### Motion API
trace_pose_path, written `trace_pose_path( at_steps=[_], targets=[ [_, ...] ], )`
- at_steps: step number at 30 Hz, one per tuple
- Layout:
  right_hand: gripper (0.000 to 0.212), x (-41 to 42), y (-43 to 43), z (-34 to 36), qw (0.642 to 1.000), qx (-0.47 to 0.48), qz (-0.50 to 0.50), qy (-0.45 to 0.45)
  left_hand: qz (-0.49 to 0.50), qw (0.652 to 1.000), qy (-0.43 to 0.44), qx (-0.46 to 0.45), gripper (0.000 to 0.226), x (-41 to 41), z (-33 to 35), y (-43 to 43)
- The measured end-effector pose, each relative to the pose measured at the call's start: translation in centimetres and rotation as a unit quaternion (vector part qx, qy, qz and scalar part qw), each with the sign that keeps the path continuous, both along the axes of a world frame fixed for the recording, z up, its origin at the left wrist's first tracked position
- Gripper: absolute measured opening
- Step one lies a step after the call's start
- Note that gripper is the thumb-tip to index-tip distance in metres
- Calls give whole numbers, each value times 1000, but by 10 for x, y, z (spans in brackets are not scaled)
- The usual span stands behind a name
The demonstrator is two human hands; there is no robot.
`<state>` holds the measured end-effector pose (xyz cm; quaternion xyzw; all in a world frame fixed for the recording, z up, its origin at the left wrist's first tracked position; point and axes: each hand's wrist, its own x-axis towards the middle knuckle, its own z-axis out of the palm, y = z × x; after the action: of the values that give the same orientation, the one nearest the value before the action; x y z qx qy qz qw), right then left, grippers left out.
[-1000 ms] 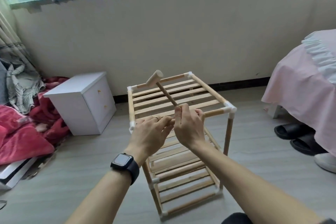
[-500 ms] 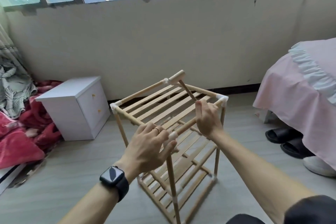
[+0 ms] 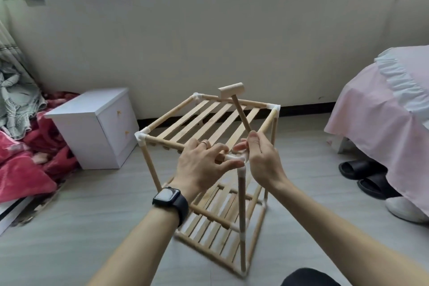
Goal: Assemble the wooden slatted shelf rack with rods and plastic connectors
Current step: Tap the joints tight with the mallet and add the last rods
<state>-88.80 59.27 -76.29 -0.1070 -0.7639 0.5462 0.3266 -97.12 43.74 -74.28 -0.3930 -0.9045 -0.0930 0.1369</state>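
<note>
Rack (image 3: 209, 121) is stood on the floor (image 3: 92, 216) mid-frame, its near top connector (image 3: 235, 158) touched by the slack, uncurled left hand (image 3: 199, 165), with the mallet (image 3: 241, 114) pinched in the right hand (image 3: 262, 160) just right of it, handle slanted up-left.

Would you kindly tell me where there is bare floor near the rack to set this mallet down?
Bare floor lies between the white cabinet and the rack, and between the rack and the black slippers; either would take the mallet. Left of the cabinet, red blankets crowd it.
</note>
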Motion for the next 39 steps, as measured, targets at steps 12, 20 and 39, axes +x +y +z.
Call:
trace_pose_path(
  at_steps=[12, 20, 39],
  targets=[
    [24, 64, 46, 16, 991, 118, -66, 7, -65, 995, 43, 65, 62, 6, -25, 29],
    [21, 146, 64, 25, 949, 275, -109, -111, -37, 987, 66, 141, 40, 16, -36, 59],
    [25, 144, 65, 73, 890, 389, -128, -198, -23, 992, 57, 108, 34, 13, -41, 53]
  ],
)
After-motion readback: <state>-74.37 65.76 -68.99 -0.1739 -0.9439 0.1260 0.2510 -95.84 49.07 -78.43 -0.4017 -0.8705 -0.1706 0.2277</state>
